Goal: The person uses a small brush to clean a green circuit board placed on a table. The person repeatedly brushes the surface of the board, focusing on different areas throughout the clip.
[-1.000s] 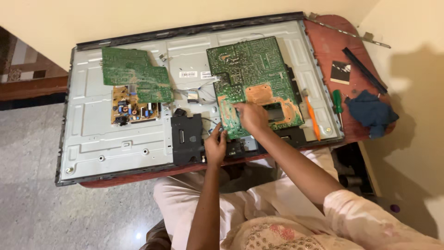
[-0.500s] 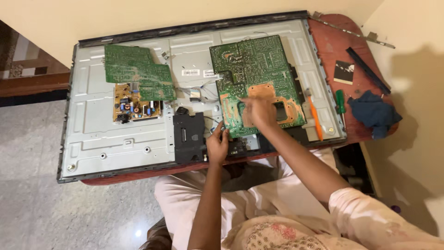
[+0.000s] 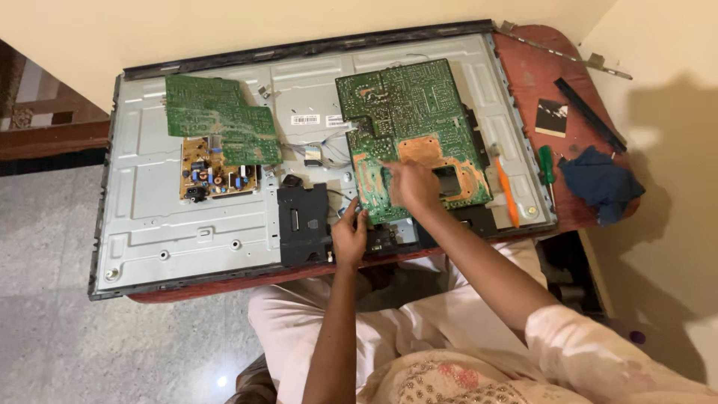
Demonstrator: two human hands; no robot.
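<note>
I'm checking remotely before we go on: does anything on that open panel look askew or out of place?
Yes. The large green circuit board sits tilted on the metal back panel, lower edge raised under the left hand and right hand. The smaller green board also lies loose, overlapping the yellow board.

The large green rectangular circuit board, solder side up with bare copper-orange patches near its lower edge, lies flat and slightly askew on the right half of the opened grey metal television back panel.

Left hand fingers curled; right hand forefinger extended.
</note>
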